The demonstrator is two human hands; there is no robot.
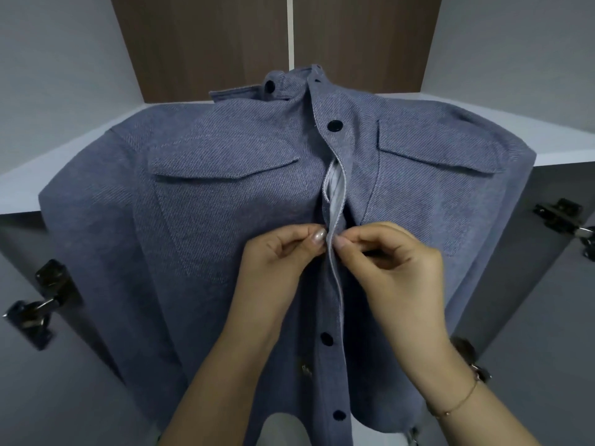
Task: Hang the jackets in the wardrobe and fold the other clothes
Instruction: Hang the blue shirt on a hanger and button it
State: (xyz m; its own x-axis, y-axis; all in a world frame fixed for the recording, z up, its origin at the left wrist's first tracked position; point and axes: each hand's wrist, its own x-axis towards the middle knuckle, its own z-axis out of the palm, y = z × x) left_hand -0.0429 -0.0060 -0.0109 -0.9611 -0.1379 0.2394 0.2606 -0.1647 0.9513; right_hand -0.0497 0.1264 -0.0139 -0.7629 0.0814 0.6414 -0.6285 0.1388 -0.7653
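Blue jacket (225,220) hangs front-facing in open wardrobe (483,43), filling mid frame. Both forearms reach up from bottom edge. L hand (277,255) & R hand (386,252) meet at front placket, mid-chest, fingers curled, each pinching a fabric edge betw thumb & forefinger. Placket gapes above hands; black buttons (326,338) done up below. Thin bracelet (457,403) on R wrist. Door hinges (48,291) at both sides.

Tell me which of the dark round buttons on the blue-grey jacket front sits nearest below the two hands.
The dark round button just below the left hand and right hand, on the blue-grey twill jacket. The chest, collar and hem buttons lie farther off.
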